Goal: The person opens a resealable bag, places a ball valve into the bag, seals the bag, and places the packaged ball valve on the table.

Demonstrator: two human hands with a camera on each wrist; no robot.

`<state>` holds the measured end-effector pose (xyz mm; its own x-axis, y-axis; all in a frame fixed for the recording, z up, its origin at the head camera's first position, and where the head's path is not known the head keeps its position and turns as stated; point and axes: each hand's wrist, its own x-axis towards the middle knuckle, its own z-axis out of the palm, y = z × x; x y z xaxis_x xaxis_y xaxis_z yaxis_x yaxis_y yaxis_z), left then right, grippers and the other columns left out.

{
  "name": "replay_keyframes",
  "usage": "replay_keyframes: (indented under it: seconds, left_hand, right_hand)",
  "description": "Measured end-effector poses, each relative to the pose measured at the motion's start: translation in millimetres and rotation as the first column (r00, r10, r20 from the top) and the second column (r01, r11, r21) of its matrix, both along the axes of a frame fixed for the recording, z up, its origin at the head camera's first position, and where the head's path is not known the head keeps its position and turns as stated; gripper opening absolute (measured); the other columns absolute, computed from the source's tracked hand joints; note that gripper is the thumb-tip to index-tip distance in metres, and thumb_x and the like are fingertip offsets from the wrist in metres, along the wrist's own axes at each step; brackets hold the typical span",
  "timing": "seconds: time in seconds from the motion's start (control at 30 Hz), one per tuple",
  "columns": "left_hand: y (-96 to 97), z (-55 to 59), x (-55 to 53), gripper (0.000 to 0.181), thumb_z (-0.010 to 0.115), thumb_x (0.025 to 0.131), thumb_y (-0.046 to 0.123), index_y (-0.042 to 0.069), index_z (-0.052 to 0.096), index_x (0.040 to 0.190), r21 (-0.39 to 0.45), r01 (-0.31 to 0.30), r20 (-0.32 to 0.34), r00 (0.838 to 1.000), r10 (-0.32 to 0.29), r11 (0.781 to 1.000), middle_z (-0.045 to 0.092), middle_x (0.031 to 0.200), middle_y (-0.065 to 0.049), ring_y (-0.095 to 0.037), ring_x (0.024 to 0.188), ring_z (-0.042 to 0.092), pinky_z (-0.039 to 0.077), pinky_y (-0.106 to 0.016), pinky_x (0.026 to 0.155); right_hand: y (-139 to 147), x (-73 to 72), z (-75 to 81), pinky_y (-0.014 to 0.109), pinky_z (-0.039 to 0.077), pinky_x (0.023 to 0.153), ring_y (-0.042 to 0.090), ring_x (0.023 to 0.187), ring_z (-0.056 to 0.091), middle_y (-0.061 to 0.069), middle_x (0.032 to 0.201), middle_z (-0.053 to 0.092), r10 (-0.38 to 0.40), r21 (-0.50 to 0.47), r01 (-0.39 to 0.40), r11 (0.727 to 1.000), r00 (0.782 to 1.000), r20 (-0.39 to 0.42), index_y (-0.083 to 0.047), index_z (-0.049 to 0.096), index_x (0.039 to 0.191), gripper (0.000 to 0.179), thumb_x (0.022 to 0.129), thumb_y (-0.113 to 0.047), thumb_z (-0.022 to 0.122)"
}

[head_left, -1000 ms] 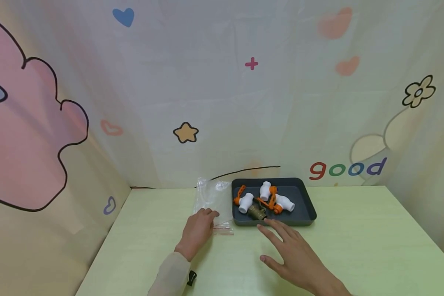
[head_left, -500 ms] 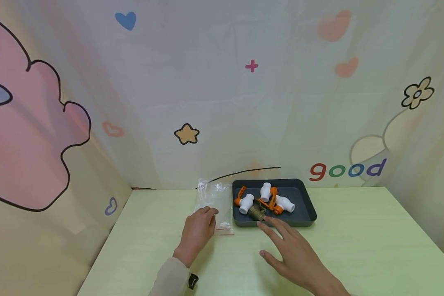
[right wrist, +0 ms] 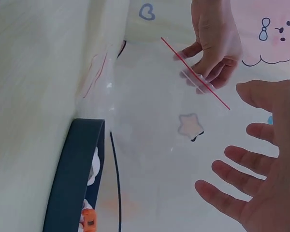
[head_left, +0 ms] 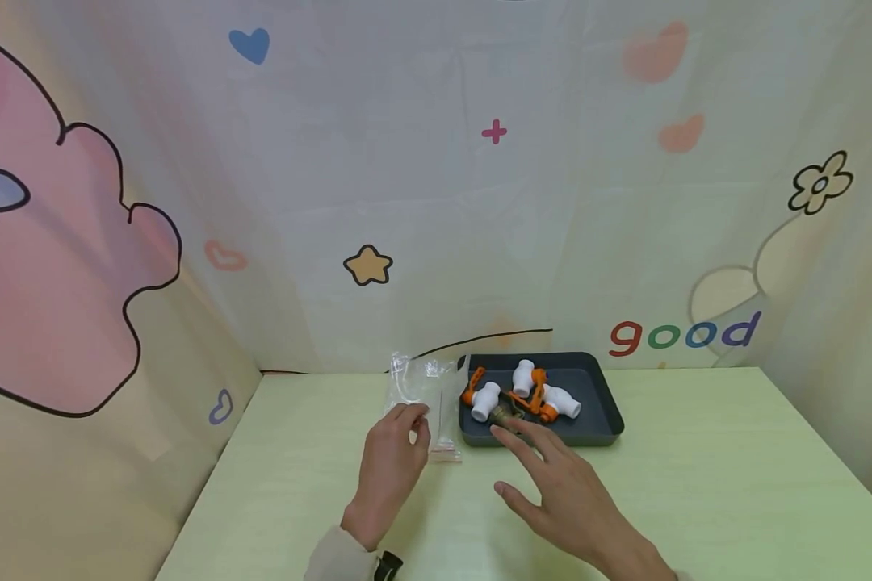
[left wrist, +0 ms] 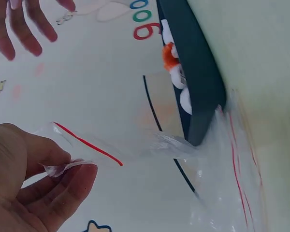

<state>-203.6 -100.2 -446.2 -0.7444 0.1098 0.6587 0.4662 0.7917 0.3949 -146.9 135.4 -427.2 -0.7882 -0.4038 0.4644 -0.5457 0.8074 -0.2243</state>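
My left hand (head_left: 392,456) pinches the edge of a clear zip bag (left wrist: 89,144) between thumb and fingers. The bag has a red seal line and is lifted at that edge. Below it, more clear plastic with red lines, another zip bag (left wrist: 237,169), lies on the table beside the tray. My right hand (head_left: 570,496) is held out with spread fingers and nothing in it, its fingertips overlapping the near rim of the dark grey tray (head_left: 592,403) in the head view. The tray holds white valves (head_left: 485,402) with orange handles and a brass-coloured fitting (head_left: 504,415).
A pale green table (head_left: 712,468) carries everything. Behind it hangs a printed cloth backdrop (head_left: 436,202) with hearts, a star and the word "good". The tray and bags are close to the table's back edge.
My left hand has risen slightly, lifting the edge of a zip bag from the one under it. My right hand has shifted a little to the left, still spread.
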Motion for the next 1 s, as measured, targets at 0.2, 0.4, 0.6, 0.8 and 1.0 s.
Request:
replay_keyframes:
  seconds: [0.2,0.4,0.6,0.8,1.0]
  left_hand:
    - [7.8,11.6,10.3,0.016,0.069,0.084,-0.001,0.003,0.073,0.100,0.057,-0.012,0.026,1.000,0.011,0.998,0.072,0.088,-0.005,-0.012,0.073,0.067,0.057,-0.025,0.066]
    - [18.0,20.3,18.1,0.016,0.070,0.083,-0.003,0.005,0.071,0.097,0.148,0.004,-0.018,1.000,-0.002,0.989,0.069,0.083,-0.001,-0.011,0.072,0.065,0.054,-0.019,0.058]
    - [27.0,25.4,24.4,0.014,0.069,0.083,-0.003,0.005,0.071,0.095,0.199,0.045,-0.077,0.997,-0.030,0.979,0.069,0.080,-0.002,-0.011,0.071,0.065,0.052,-0.014,0.056]
    - [34.2,27.1,29.7,0.018,0.071,0.081,-0.005,0.007,0.070,0.095,0.242,0.096,-0.089,0.993,-0.076,0.966,0.069,0.081,0.001,-0.009,0.072,0.065,0.050,-0.009,0.056]
    - [40.8,30.3,34.9,0.017,0.070,0.082,-0.006,0.005,0.070,0.094,0.279,0.151,-0.101,0.987,-0.128,0.948,0.068,0.081,0.002,-0.009,0.073,0.066,0.049,-0.008,0.056]
  right_hand:
    - [-4.9,-0.7,8.3,0.037,0.056,0.089,0.016,0.125,0.055,-0.004,0.145,0.049,0.059,-0.091,-0.065,0.994,0.996,-0.071,-0.030,0.042,0.147,0.071,0.085,-0.037,0.075]
    - [-14.7,1.8,22.8,0.035,0.057,0.088,0.014,0.122,0.057,-0.004,0.143,0.050,0.106,-0.294,-0.121,0.948,0.992,-0.066,-0.027,0.045,0.144,0.067,0.085,-0.026,0.076]
    - [-23.1,3.4,27.0,0.028,0.059,0.081,0.015,0.123,0.056,-0.002,0.146,0.048,0.112,-0.400,-0.106,0.910,0.994,-0.008,-0.028,0.044,0.144,0.069,0.084,-0.020,0.078]
    - [-27.8,2.0,24.3,0.028,0.059,0.079,0.017,0.121,0.058,0.001,0.144,0.049,0.103,-0.394,-0.103,0.913,0.994,-0.022,-0.021,0.047,0.142,0.067,0.082,-0.021,0.079]
    - [-28.9,1.7,19.4,0.021,0.056,0.074,0.013,0.109,0.061,-0.003,0.140,0.051,0.069,-0.376,-0.073,0.924,0.997,-0.024,-0.020,0.051,0.138,0.068,0.078,-0.022,0.082]
